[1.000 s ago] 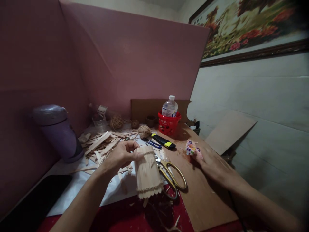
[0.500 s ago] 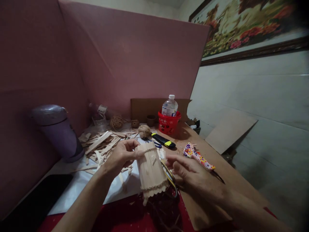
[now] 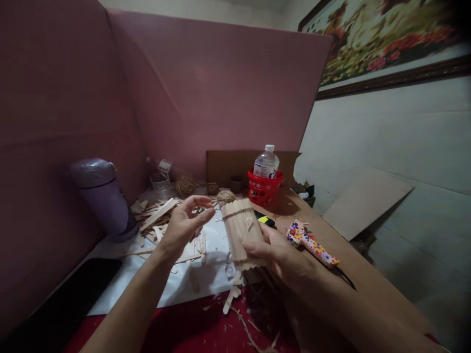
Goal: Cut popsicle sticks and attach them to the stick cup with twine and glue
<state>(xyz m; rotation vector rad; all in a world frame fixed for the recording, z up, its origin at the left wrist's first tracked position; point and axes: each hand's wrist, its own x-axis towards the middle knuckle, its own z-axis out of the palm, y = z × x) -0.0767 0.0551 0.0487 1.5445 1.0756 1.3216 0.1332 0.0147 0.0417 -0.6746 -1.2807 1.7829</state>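
Observation:
A tube-shaped holder made of wooden craft sticks (image 3: 237, 230), with twine round its upper end, is gripped by my right hand (image 3: 275, 250). The thumb presses on its near side, and the other fingers are mostly hidden behind it. To the left, my left hand (image 3: 187, 220) is empty, thumb and fingers apart, a short gap away from the holder. Loose craft sticks (image 3: 158, 215) lie in a heap beyond that hand. Behind the holder, a ball of twine (image 3: 225, 197) and a black and yellow utility knife (image 3: 265, 219) are partly covered.
A flower-patterned glue gun (image 3: 311, 242) lies on the cardboard at right. At the back stands a red bucket (image 3: 263, 191) with a plastic bottle (image 3: 267, 164). A purple flask (image 3: 106, 201) and a black flat object (image 3: 73, 294) are at left. Wood scraps litter the red cloth (image 3: 191, 328).
My left hand has let go of the holder and moved slightly away. My right hand has taken hold of it. The scissors behind the holder are now largely hidden. The view has shifted slightly.

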